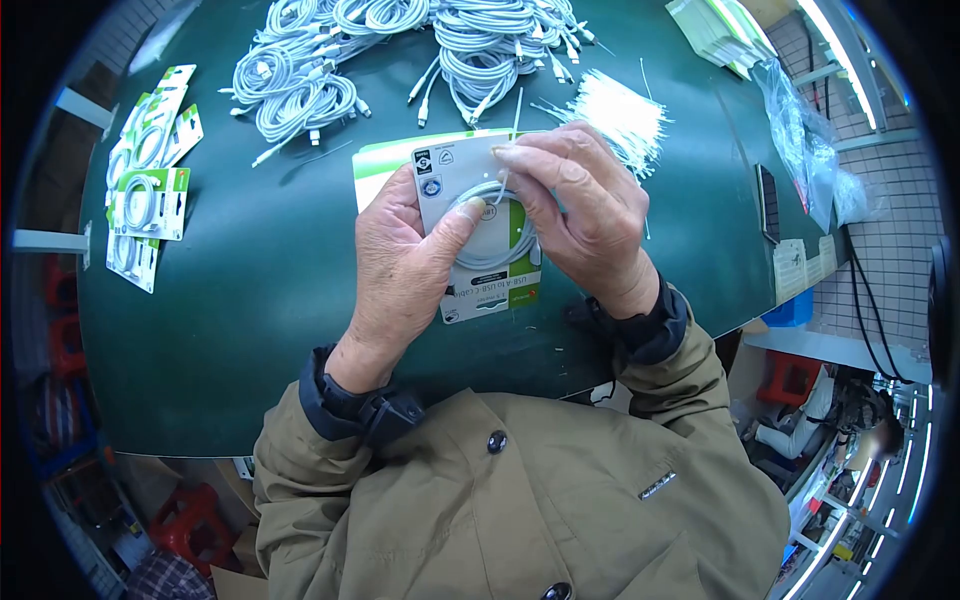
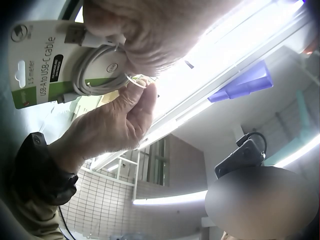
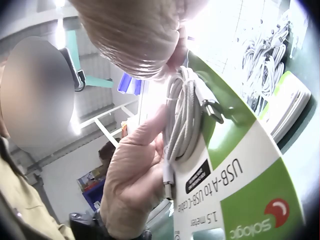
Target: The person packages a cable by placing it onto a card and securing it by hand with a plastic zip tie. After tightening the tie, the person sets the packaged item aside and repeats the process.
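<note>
My left hand (image 1: pixel 395 275) grips a white and green cardboard card (image 1: pixel 452 165) by its edge, thumb on the front. The card lies tilted above the dark green table and is printed "USB-A to USB-C cable". A coiled light grey USB cable (image 3: pixel 181 120) sits against the card's face, its connectors at the coil's sides. Fingers and thumb of my right hand (image 1: pixel 590 205) pinch a thin white cable tie (image 1: pixel 503 187) at the coil's upper part. In the left wrist view, a loop of the tie shows by the right fingertips.
Behind the hands lie heaps of coiled cables (image 1: pixel 480 55) and a pile of white cable ties (image 1: pixel 625 115). Carded cables (image 1: pixel 150 205) lie at the left. A stack of cards (image 1: pixel 372 162) is under the held one, another stack (image 1: pixel 715 35) at the far right, near a phone (image 1: pixel 768 203).
</note>
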{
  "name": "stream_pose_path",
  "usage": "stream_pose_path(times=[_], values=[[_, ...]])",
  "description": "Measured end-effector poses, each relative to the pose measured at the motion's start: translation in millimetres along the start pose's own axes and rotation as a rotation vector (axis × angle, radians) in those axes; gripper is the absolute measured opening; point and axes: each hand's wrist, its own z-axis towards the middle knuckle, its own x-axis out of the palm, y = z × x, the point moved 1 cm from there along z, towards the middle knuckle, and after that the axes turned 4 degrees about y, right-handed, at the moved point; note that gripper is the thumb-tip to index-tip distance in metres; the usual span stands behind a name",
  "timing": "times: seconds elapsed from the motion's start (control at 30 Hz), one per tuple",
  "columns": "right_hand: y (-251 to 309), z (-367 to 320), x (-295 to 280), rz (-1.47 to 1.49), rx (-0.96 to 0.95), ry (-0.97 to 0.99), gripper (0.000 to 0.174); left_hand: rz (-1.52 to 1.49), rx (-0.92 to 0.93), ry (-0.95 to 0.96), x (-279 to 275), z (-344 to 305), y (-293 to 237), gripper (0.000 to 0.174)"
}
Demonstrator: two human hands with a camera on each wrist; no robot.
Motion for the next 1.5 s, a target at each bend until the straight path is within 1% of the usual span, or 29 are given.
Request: stream_pose_path(times=[0.07,0.17,0.3,0.7,0.9,1.1,1.2,1.33,1.5], values=[[-4.5,-4.6,-3.0,-0.022,-0.072,0.03,0.039,0.003,0.018,-0.01,0.7,0.3,-0.1,0.037],[0.7,-2.8,-8.4,-0.047,-0.113,0.059,0.046,-0.001,0.031,-0.016,0.3,0.6,-1.4,0.036],[4.6,-7.0,-6.6,0.033,-0.182,0.045,0.047,-0.017,0.044,-0.014,-0.7,0.2,-3.4,0.035],[4.8,-13.0,2.0,0.227,-0.071,-0.049,0.041,0.033,0.054,-0.031,1.1,-0.2,-5.7,0.033],[1.4,-13.3,3.3,0.238,-0.062,-0.052,0.035,0.032,0.049,-0.032,1.5,-0.7,-4.2,0.033],[1.6,-11.7,3.1,0.192,-0.016,-0.044,0.031,0.034,0.046,-0.027,1.2,-0.8,-3.3,0.034],[1.4,-9.3,3.0,0.138,-0.003,-0.002,0.029,0.064,0.045,-0.019,1.2,-1.8,-3.4,0.036],[-1.1,-6.1,1.7,0.124,0.021,0.026,0.029,0.093,0.042,0.025,-1.2,-3.8,-1.7,0.041],[2.3,-3.8,-1.7,0.067,0.001,0.071,0.03,0.116,0.038,0.023,-2.4,-3.4,0.5,0.042]])
